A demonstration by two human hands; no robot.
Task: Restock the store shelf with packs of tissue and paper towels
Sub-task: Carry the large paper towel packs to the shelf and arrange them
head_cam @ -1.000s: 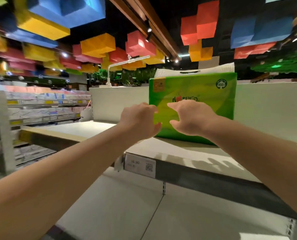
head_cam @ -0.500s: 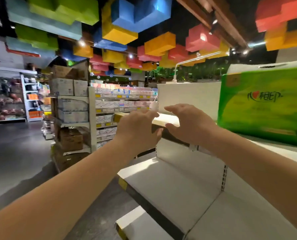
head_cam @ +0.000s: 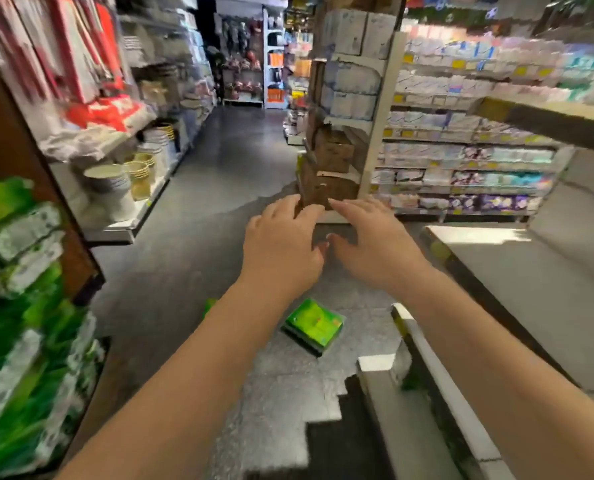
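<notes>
Left hand (head_cam: 281, 244) and right hand (head_cam: 375, 244) held out side by side, fingers relaxed and spread, holding nothing. Green tissue pack (head_cam: 313, 325) on floor below hands. Grey shelf (head_cam: 531, 289) right of right hand.

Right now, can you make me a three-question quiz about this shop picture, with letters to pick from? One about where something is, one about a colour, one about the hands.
1. Where does the small pack lie?
A. on the floor of the aisle
B. on the top shelf
C. in the left hand

2. What colour is that pack's top?
A. red
B. green
C. blue

3. What are the left hand and right hand doing?
A. both gripping a box
B. one holds a cup
C. both held out, holding nothing

Answers:
1. A, it rests on the grey floor beside the low white shelf.
2. B, its top is bright green.
3. C, the fingers are spread and relaxed in the air, with nothing between them.
</notes>
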